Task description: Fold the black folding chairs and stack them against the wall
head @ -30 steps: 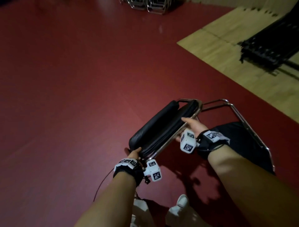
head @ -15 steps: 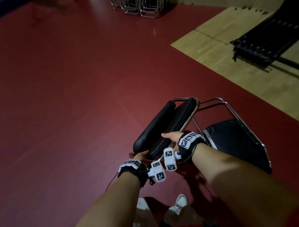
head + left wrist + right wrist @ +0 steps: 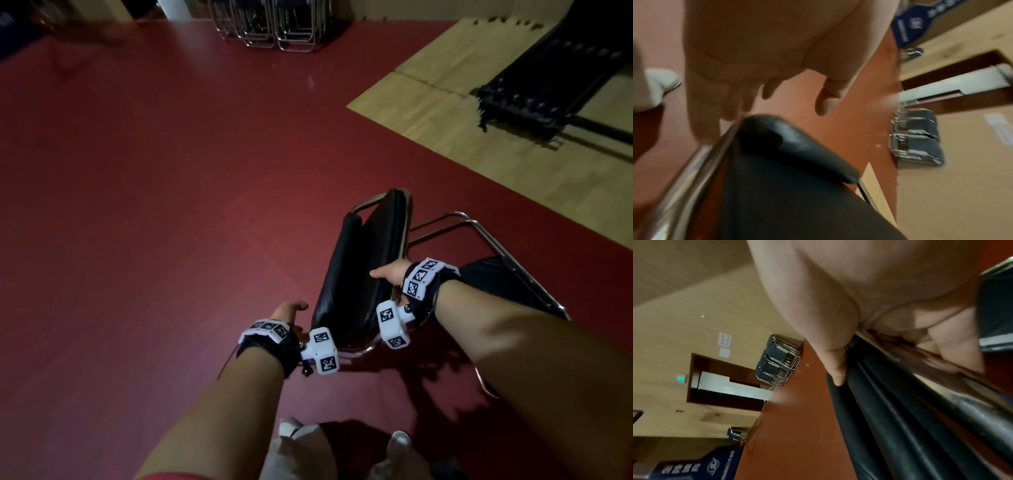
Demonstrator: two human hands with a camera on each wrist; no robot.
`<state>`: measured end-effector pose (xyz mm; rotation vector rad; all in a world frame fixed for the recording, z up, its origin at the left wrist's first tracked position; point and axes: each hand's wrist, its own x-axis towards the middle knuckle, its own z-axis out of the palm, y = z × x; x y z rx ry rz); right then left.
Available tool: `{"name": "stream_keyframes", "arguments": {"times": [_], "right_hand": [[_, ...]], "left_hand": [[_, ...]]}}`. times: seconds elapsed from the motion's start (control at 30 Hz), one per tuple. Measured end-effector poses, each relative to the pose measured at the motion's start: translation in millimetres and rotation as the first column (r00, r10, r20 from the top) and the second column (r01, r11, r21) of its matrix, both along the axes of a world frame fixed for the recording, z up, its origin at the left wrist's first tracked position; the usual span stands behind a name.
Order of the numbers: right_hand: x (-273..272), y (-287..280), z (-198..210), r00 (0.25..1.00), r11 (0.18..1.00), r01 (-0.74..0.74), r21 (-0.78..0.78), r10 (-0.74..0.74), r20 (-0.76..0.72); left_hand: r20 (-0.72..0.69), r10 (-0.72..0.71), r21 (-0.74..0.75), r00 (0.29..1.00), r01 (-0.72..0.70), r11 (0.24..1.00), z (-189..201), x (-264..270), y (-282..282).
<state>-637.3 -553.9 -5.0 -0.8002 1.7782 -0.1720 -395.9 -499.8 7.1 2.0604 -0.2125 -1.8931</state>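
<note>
The folded black padded chair with a chrome tube frame (image 3: 363,267) stands on edge on the matte red floor (image 3: 154,205), at about 5 o'clock in the head view. The right hand (image 3: 390,272) wraps its fingers (image 3: 953,344) around the shiny frame tube at the chair's 3 o'clock side, thumb laid on the smooth black cushion. The left hand (image 3: 287,310) hovers at the chair's 9 o'clock edge, fingers (image 3: 725,100) loosely spread, holding nothing, tips just beside the tube. Stacked folded chairs (image 3: 274,24) line the wall at 12 o'clock.
</note>
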Motion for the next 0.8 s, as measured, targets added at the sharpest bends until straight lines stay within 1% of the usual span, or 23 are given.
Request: {"name": "stream_keyframes", "arguments": {"times": [0.1,0.2,0.3,0.4,0.47,0.57,0.7,0.73,0.8], "right_hand": [[-2,-29,9,0.994,0.999,-0.031,-0.043,0.026,-0.104],[-3,-71,10,0.982,0.995,-0.055,-0.085,0.039,-0.187],[1,-111,15,0.963,0.990,-0.082,-0.114,0.050,-0.265],[16,-142,29,0.932,0.989,-0.085,-0.120,0.037,-0.359],[21,-159,32,0.927,0.984,-0.108,-0.140,0.049,-0.371],[29,-181,38,0.910,0.967,-0.205,-0.151,0.131,-0.394],[40,-202,45,0.858,0.927,-0.351,-0.133,0.261,-0.443],[41,-207,45,0.838,0.913,-0.388,-0.125,0.293,-0.461],[40,-217,48,0.800,0.882,-0.458,-0.106,0.357,-0.483]], "left_hand": [[0.087,-0.031,-0.080,0.996,0.038,0.996,12,4,-44],[0.111,-0.143,-0.102,0.983,0.155,0.983,3,12,-94],[0.129,-0.224,-0.178,0.966,0.245,0.953,-1,18,-146],[0.160,-0.257,-0.231,0.953,0.290,0.929,-7,31,-205],[0.196,-0.278,-0.277,0.941,0.324,0.905,-3,39,-238],[0.282,-0.309,-0.349,0.908,0.397,0.849,-6,49,-286],[0.317,-0.268,-0.423,0.910,0.389,0.818,-7,52,-329],[0.351,-0.254,-0.444,0.901,0.399,0.802,-11,54,-338],[0.451,-0.238,-0.461,0.860,0.454,0.763,-12,57,-347]]}}
